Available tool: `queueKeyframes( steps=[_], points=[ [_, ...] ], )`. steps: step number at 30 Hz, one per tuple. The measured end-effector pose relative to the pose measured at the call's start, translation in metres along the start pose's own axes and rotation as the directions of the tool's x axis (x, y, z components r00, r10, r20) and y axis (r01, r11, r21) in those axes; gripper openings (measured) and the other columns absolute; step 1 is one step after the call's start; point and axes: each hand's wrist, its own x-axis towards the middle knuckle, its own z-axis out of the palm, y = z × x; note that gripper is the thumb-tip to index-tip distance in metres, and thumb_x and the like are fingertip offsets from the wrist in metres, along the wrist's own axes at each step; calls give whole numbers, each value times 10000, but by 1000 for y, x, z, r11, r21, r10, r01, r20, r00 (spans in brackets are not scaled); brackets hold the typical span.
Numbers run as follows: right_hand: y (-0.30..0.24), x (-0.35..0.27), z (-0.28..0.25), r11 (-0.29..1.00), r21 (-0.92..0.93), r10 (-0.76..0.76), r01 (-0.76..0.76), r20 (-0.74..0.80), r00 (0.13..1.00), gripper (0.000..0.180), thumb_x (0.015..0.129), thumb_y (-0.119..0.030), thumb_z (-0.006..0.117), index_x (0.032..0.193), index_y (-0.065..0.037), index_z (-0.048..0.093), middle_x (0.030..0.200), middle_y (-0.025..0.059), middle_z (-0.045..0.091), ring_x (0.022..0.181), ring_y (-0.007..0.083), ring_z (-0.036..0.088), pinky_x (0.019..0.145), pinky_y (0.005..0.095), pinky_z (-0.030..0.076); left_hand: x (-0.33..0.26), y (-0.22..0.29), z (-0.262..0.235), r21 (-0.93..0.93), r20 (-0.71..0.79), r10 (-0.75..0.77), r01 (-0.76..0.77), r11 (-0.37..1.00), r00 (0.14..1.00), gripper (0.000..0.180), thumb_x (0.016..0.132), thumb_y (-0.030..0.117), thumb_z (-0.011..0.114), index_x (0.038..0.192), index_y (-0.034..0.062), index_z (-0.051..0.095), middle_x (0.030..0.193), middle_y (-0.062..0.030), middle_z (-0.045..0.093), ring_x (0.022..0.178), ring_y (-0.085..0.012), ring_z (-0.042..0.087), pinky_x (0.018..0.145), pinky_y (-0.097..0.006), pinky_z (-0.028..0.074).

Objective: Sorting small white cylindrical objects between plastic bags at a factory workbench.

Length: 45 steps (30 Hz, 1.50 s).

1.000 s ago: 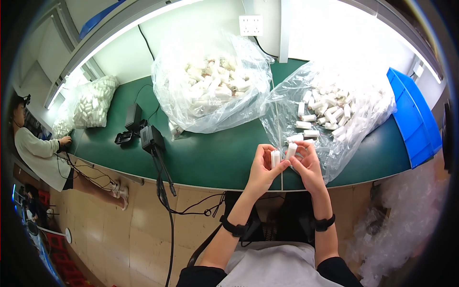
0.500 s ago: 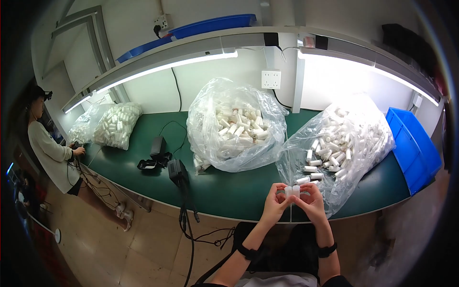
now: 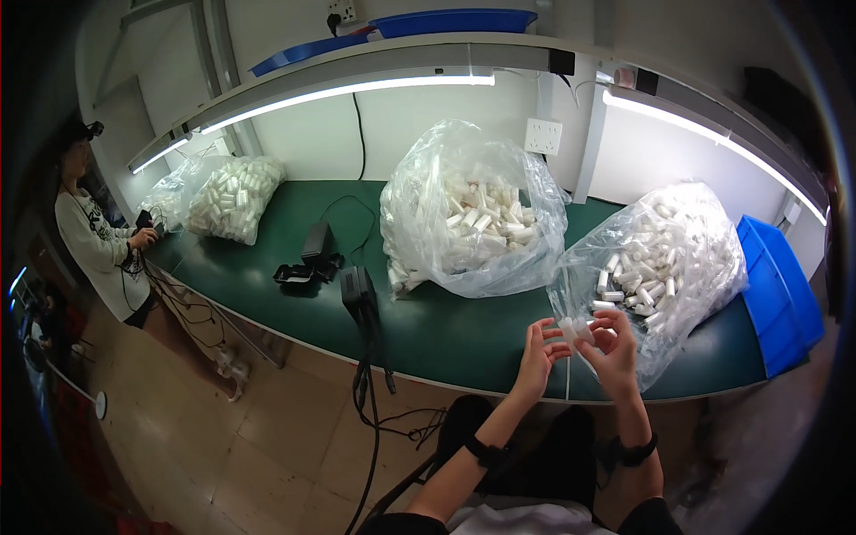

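Over the front edge of the green table, my right hand (image 3: 615, 355) pinches small translucent white plastic pieces (image 3: 575, 330), seemingly two side by side. Their exact kind is too small to tell. Close by on the left, my left hand (image 3: 538, 358) has its fingers apart and its fingertips near the pieces; it grips nothing that I can see. Just beyond the right hand lies an open clear plastic bag (image 3: 687, 259) full of short white cylinders (image 3: 655, 287), some spilling toward its mouth. Black bands circle both wrists.
Another clear bag (image 3: 415, 214) of white cylinders stands mid-table; a third bag (image 3: 236, 198) sits far left. Black adapters (image 3: 358, 290) with cables hang at the front edge. A blue bin (image 3: 777, 294) stands at right. A person (image 3: 98, 232) works at the left end.
My left hand has opened and drawn slightly away from the white pieces, which stay in my right hand. Both hands sit a little farther right in view, which has shifted. The other person's hands have risen.
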Motion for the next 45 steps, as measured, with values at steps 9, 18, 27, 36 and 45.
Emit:
queueKeyframes(
  steps=[9, 18, 27, 36, 45],
  points=[
    [-42, 56, 27, 905, 338, 151, -257, 310, 939, 382, 797, -39, 650, 1119, -11, 446, 1017, 81, 550, 924, 144, 578, 791, 241, 481, -3, 5, -2, -17, 32, -12, 13, 1000, 999, 367, 983, 335, 274, 1157, 22, 354, 976, -127, 502, 871, -209, 565, 815, -333, 463],
    [-19, 164, 79, 591, 666, 354, -454, 291, 888, 418, 860, -141, 599, 1154, 80, 399, 1148, 168, 472, 1002, 236, 550, 890, 336, 476, -4, 0, 2, 120, 25, 33, -36, 992, 999, 330, 984, 293, 290, 1122, 8, 383, 886, -106, 542, 807, -169, 569, 766, -289, 474],
    [-28, 107, 33, 959, 84, 228, -271, 343, 911, 272, 877, -141, 542, 1072, 47, 518, 1020, 119, 580, 920, 178, 600, 790, 270, 480, -4, -1, 2, 178, 87, 9, -25, 984, 996, 263, 976, 234, 324, 1100, 14, 400, 837, -86, 550, 769, -163, 564, 745, -287, 456],
    [30, 78, -82, 654, -738, 236, 165, 407, 882, 227, 737, -164, 620, 896, -5, 588, 851, 152, 604, 833, 275, 585, 768, 332, 463, -5, 10, 8, 259, 51, -19, 6, 966, 999, 187, 937, 137, 368, 1056, 9, 436, 835, -74, 530, 747, -155, 555, 720, -272, 459],
    [46, 73, -84, 545, -798, 342, 258, 492, 801, 305, 674, -245, 705, 880, -64, 572, 1020, 147, 457, 963, 299, 497, 857, 337, 414, -8, 7, 6, 325, 63, -22, 1, 946, 998, 151, 923, 105, 416, 1016, 4, 477, 827, -58, 529, 740, -135, 551, 702, -254, 458]
  ],
)
